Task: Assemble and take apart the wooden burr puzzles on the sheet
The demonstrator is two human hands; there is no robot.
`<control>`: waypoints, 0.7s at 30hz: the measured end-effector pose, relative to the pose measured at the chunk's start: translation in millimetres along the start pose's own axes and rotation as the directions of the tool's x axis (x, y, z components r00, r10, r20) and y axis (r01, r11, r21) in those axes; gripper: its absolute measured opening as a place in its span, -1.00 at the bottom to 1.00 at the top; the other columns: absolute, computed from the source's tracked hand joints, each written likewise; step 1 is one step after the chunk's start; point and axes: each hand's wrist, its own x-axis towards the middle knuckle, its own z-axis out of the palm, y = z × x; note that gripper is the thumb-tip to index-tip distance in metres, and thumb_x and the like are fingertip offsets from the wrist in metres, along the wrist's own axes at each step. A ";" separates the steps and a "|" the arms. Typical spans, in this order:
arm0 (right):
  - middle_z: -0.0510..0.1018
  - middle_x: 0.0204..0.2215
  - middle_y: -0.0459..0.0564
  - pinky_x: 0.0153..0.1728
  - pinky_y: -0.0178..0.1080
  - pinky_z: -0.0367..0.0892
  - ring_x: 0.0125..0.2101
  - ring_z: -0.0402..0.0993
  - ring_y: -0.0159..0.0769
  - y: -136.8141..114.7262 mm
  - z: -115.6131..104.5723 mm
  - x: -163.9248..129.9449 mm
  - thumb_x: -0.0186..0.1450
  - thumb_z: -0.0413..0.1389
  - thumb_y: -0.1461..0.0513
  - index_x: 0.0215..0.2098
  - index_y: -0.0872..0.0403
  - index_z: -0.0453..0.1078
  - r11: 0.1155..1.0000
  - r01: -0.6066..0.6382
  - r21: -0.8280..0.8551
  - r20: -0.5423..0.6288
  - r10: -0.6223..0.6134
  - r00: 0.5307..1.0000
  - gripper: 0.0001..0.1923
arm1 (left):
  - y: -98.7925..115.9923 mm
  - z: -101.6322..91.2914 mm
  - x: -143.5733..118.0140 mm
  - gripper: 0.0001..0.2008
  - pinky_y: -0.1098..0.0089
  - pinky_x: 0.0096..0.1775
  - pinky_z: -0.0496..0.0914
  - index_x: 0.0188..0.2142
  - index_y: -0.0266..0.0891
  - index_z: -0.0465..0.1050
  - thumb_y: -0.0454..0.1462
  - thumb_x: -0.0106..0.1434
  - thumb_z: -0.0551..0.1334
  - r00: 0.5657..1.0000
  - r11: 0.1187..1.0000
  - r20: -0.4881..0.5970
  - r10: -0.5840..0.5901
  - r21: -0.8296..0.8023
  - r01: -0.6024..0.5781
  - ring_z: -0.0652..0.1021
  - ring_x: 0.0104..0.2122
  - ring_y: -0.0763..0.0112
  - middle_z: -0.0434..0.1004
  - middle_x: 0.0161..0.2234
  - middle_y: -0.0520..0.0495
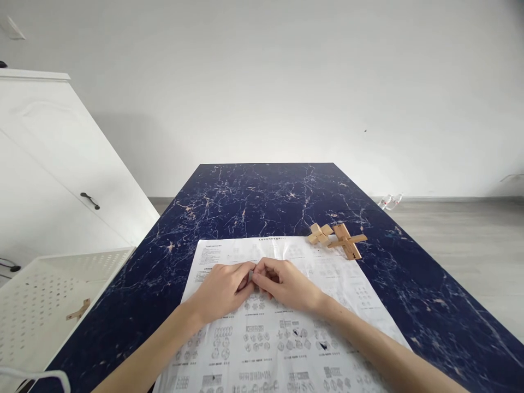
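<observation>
My left hand [224,288] rests over a large printed sheet [229,248], its fingers curled inward. My right hand [286,283] meets it from the other side, thumb and index finger pinched. The fingertips of both hands touch or nearly touch; anything between them is hidden. The sheet shows rows of small puzzle diagrams and lines of text. Beyond my right hand, at the sheet's upper right corner, lie a knobby wooden block puzzle [320,233] and a cross-shaped wooden puzzle [347,241], side by side.
The sheet lies on a dark blue marbled table [262,196]. At the left stands a white perforated basket [41,289] with a wooden cross piece [79,310] in it. A white cabinet [61,147] is behind it. Clear bottles [391,202] stand on the floor beyond the right edge.
</observation>
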 end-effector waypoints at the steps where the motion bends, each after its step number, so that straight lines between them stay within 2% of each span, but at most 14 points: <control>1: 0.50 -0.53 -0.18 -0.48 -0.31 0.25 -0.55 0.37 -0.41 0.1 -0.1 0.1 0.50 0.12 0.22 -0.31 0.03 0.40 1.000 0.001 0.006 0.000 -0.001 1.000 -0.81 | -0.1 0.1 0.0 -0.86 0.38 -0.42 0.22 -0.21 -0.18 0.43 -0.28 0.52 0.14 1.000 1.000 0.000 -0.003 0.003 0.003 0.47 -0.52 0.39 0.53 -0.43 0.08; 8: 0.47 -0.54 -0.17 -0.48 -0.32 0.24 -0.54 0.35 -0.41 -3.1 -1.3 -1.4 0.52 0.12 0.15 -0.33 0.04 0.38 0.998 -0.012 0.062 0.010 0.012 1.000 -0.75 | 0.7 -0.4 0.2 -0.82 0.37 -0.42 0.23 -0.23 -0.19 0.44 -0.26 0.53 0.13 1.000 1.000 0.002 -0.002 0.013 0.002 0.46 -0.53 0.40 0.52 -0.44 0.07; 13: 0.43 -0.61 -0.18 -0.53 -0.30 0.16 -0.60 0.24 -0.43 -0.4 -2.9 -0.4 0.52 0.10 -0.13 -0.40 0.04 0.38 0.992 -0.021 0.123 0.003 0.021 1.000 -0.50 | 0.6 -0.1 0.4 -0.76 0.37 -0.42 0.25 -0.28 -0.20 0.43 -0.22 0.54 0.13 1.000 0.999 -0.020 -0.003 0.036 0.004 0.46 -0.54 0.40 0.49 -0.47 0.08; 15: 0.32 -0.69 -0.23 -0.56 -0.29 0.12 -0.65 0.15 -0.43 1.4 -4.9 0.9 0.47 0.07 -0.26 -0.45 0.03 0.37 0.976 -0.033 0.215 -0.030 0.040 0.999 -0.39 | 0.7 -0.2 0.5 -0.78 0.37 -0.41 0.27 -0.19 -0.20 0.49 -0.20 0.56 0.12 1.000 0.999 -0.022 0.013 0.039 -0.012 0.48 -0.54 0.41 0.49 -0.49 0.10; 17: 0.16 -0.75 -0.27 -0.59 -0.27 0.04 -0.69 0.04 -0.45 2.3 -8.0 2.3 0.41 0.08 -0.34 -0.55 0.01 0.26 0.941 -0.038 0.336 -0.070 0.065 0.995 -0.31 | 1.2 -0.8 0.6 -0.78 0.38 -0.39 0.29 -0.05 -0.18 0.52 -0.19 0.58 0.11 0.999 0.999 -0.020 0.028 0.033 -0.028 0.50 -0.55 0.42 0.49 -0.50 0.12; 19: 0.04 -0.76 -0.29 -0.59 -0.27 -0.05 -0.70 -0.05 -0.47 2.4 -11.3 3.4 0.36 0.11 -0.37 -0.62 -0.01 0.15 0.891 -0.028 0.453 -0.093 0.078 0.993 -0.25 | 1.8 -1.5 0.7 -0.77 0.38 -0.38 0.30 0.01 -0.16 0.53 -0.18 0.58 0.11 0.999 0.999 -0.017 0.029 0.026 -0.029 0.51 -0.55 0.42 0.50 -0.51 0.13; 21: 0.02 -0.74 -0.30 -0.58 -0.27 -0.09 -0.69 -0.08 -0.48 1.9 -14.0 3.8 0.34 0.15 -0.36 -0.63 0.00 0.12 0.836 -0.003 0.549 -0.104 0.073 0.992 -0.24 | 2.2 -2.0 0.8 -0.77 0.39 -0.38 0.31 0.01 -0.17 0.54 -0.19 0.58 0.12 1.000 0.999 -0.017 0.023 0.022 -0.022 0.52 -0.56 0.43 0.52 -0.51 0.13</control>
